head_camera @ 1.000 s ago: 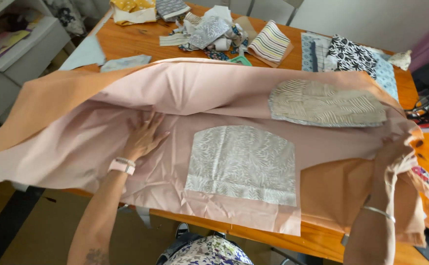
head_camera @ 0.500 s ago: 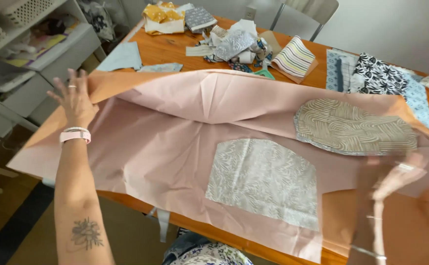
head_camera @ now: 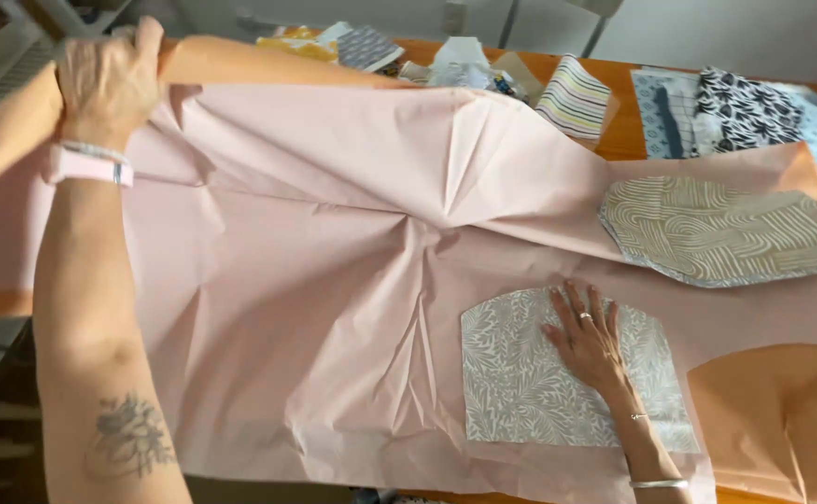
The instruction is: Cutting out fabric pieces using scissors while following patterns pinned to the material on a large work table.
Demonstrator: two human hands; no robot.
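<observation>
Gripping the pink sheet (head_camera: 334,252) at its far-left edge, left hand (head_camera: 110,79) holds it raised; right hand (head_camera: 584,338) lies flat, fingers spread, on the grey leaf piece (head_camera: 521,373) well to the right

A large sheet of pale pink fabric (head_camera: 334,280) lies spread over most of the table, its reverse a peach-orange that shows where the far edge is folded over and at the lower right corner. Its upper left edge is lifted and gripped, so creases fan out from a puckered point near the middle. On the sheet's right half lies a flat grey-white leaf-print fabric piece (head_camera: 511,373), roughly rectangular with a rounded top, pressed down against the pink cloth.
</observation>
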